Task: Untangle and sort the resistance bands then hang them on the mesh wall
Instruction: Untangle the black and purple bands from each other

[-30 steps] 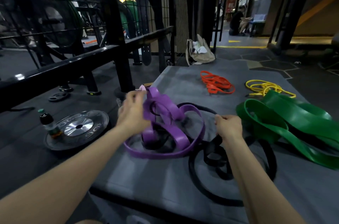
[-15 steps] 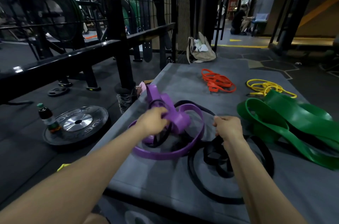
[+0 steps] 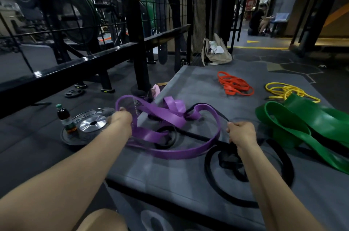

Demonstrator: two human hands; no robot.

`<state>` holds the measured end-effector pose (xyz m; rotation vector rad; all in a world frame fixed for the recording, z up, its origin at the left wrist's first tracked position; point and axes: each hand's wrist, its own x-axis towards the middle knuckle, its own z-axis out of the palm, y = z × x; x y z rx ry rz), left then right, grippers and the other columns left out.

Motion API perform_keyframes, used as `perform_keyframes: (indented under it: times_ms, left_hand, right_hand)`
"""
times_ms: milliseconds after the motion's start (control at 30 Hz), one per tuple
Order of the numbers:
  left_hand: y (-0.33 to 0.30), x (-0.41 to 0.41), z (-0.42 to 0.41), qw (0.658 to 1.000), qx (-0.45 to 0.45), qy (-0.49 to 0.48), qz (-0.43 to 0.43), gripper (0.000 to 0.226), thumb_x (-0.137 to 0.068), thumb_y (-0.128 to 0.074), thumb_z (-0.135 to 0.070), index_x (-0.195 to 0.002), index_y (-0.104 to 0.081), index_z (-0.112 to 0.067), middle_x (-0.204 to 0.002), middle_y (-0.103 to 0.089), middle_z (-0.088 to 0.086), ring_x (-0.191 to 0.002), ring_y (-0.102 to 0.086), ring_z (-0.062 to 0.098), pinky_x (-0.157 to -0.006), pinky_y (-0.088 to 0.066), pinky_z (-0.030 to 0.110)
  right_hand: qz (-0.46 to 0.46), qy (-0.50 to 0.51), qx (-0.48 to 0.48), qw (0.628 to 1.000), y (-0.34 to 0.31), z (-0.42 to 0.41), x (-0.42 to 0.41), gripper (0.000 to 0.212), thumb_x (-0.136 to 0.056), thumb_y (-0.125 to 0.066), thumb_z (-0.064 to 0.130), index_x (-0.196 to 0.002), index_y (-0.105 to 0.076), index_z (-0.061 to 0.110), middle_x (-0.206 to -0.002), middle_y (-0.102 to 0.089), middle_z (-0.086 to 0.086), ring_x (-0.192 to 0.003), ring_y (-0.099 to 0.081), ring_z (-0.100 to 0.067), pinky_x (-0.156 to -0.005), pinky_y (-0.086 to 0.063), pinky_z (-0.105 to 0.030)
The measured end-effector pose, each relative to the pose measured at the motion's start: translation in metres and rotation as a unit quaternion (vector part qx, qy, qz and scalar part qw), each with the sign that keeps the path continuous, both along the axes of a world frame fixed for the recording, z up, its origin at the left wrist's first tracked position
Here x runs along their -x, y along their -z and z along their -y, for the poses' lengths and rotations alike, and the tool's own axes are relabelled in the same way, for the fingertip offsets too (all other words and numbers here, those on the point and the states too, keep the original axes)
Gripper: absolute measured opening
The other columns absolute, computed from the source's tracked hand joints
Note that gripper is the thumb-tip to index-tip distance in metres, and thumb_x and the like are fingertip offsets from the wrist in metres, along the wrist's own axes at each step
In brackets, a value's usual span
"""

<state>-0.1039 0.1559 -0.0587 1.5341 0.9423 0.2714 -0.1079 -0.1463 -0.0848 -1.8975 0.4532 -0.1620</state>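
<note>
- On the floor left of the grey mat (image 3: 188,179), a weight plate (image 3: 88,126) lies flat and a bottle (image 3: 65,118) with a green cap stands upright on its left edge, dark liquid inside.
- Over the mat's left edge, the left hand (image 3: 120,119) curls tight around a loop of the purple band (image 3: 170,119), which is lifted off that edge.
- Across the mat's middle, purple loops are threaded through the black band (image 3: 213,179) — tangled, no question.
- Right of the purple loops, the right hand (image 3: 240,133) is fisted on a strand of the black band, drawn taut toward the knot; the rest coils on the mat beneath the wrist.
- Behind the mat's far edge, a beige bag (image 3: 217,55) sits open on the floor, white crumpled stuff showing in its mouth.
- Toward the mat's far right, the orange bands (image 3: 234,84) lie apart in their own heap, then the yellow bands (image 3: 283,91).
- On the mat's right side, the green bands (image 3: 302,125) sprawl in wide folds, touching the yellow.
</note>
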Motion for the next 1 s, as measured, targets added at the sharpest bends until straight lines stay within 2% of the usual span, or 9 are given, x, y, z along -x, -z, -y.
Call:
perform_keyframes:
  times_ms: [133,267,367,533,633,800,867,900,1000]
  left_hand:
    - [0.000,0.016,0.005,0.950,-0.309,0.027,-0.028,0.068,-0.077,-0.063,-0.031,-0.135,-0.033,-0.016,-0.141,-0.031,0.017,-0.125,-0.039,0.039,-0.102,-0.039,0.047]
    - [-0.005,0.032,0.038,0.808,-0.557,0.189,0.028,0.058,-0.080,-0.054,-0.005,-0.132,-0.041,-0.030,-0.136,-0.038,0.005,-0.124,-0.038,0.030,-0.099,-0.035,0.043]
    - [0.000,0.032,0.048,0.760,-0.563,0.319,-0.057,0.049,-0.082,-0.054,-0.009,-0.123,-0.052,-0.035,-0.132,-0.044,0.001,-0.127,-0.040,0.024,-0.101,-0.033,0.039]
    - [-0.002,0.028,0.050,0.658,-0.561,0.472,-0.171,0.059,-0.081,-0.060,-0.016,-0.135,-0.041,-0.029,-0.137,-0.038,0.005,-0.125,-0.047,0.028,-0.105,-0.038,0.036]
    - [-0.022,0.030,0.052,0.667,-0.506,0.520,-0.169,0.059,-0.083,-0.054,-0.004,-0.137,-0.041,-0.021,-0.137,-0.038,0.006,-0.122,-0.047,0.028,-0.103,-0.040,0.031]
    - [-0.045,0.033,0.080,0.845,-0.384,0.372,0.016,0.041,-0.084,-0.038,0.005,-0.102,-0.067,-0.016,-0.107,-0.064,0.002,-0.095,-0.059,0.024,-0.075,-0.047,0.022]
    - [-0.038,0.036,0.099,0.824,-0.411,0.386,0.056,0.020,-0.088,-0.050,-0.009,-0.095,-0.068,-0.011,-0.095,-0.066,0.004,-0.082,-0.058,0.023,-0.069,-0.048,0.023]
    - [-0.031,0.037,0.107,0.793,-0.439,0.420,0.051,0.018,-0.087,-0.056,-0.022,-0.098,-0.067,-0.012,-0.098,-0.067,0.007,-0.089,-0.060,0.025,-0.079,-0.050,0.027]
    - [-0.021,0.047,0.133,0.661,-0.567,0.488,-0.055,0.065,-0.074,-0.058,-0.064,-0.126,-0.050,-0.025,-0.132,-0.050,0.003,-0.126,-0.043,0.025,-0.109,-0.031,0.037]
  right_hand:
    - [0.002,-0.031,0.146,0.989,0.002,0.000,0.006,0.022,-0.094,-0.049,0.017,-0.086,-0.057,-0.002,-0.086,-0.058,-0.019,-0.081,-0.056,-0.034,-0.070,-0.042,-0.033]
    - [-0.056,-0.143,0.339,0.928,0.011,-0.004,0.015,0.029,-0.094,-0.048,0.019,-0.113,-0.051,-0.002,-0.127,-0.045,-0.023,-0.115,-0.049,-0.038,-0.094,-0.042,-0.041]
    - [-0.089,-0.195,0.352,0.911,0.011,-0.005,0.017,0.048,-0.088,-0.058,0.038,-0.116,-0.050,0.000,-0.127,-0.049,-0.022,-0.116,-0.050,-0.037,-0.094,-0.043,-0.040]
    - [-0.108,-0.246,0.340,0.901,0.010,-0.001,0.016,0.052,-0.080,-0.067,0.043,-0.110,-0.053,0.003,-0.119,-0.059,-0.018,-0.110,-0.056,-0.033,-0.090,-0.046,-0.036]
    - [-0.106,-0.304,0.349,0.880,0.011,0.001,0.016,0.050,-0.076,-0.068,0.051,-0.100,-0.053,0.009,-0.110,-0.060,-0.012,-0.109,-0.057,-0.030,-0.087,-0.043,-0.034]
    - [-0.120,-0.330,0.389,0.852,0.005,0.006,0.027,0.058,-0.065,-0.073,0.054,-0.112,-0.055,0.025,-0.124,-0.057,-0.003,-0.128,-0.039,-0.026,-0.108,-0.021,-0.045]
    - [-0.086,-0.294,0.430,0.849,0.004,0.005,0.031,0.049,-0.073,-0.071,0.044,-0.111,-0.055,0.019,-0.124,-0.057,-0.008,-0.126,-0.040,-0.029,-0.105,-0.026,-0.041]
    - [-0.065,-0.283,0.429,0.855,0.003,0.004,0.033,0.043,-0.077,-0.069,0.039,-0.110,-0.054,0.015,-0.122,-0.057,-0.010,-0.122,-0.045,-0.029,-0.101,-0.032,-0.038]
    - [0.004,-0.272,0.371,0.888,-0.003,0.003,0.041,0.029,-0.085,-0.060,0.028,-0.106,-0.054,0.009,-0.115,-0.061,-0.015,-0.111,-0.055,-0.032,-0.084,-0.043,-0.034]
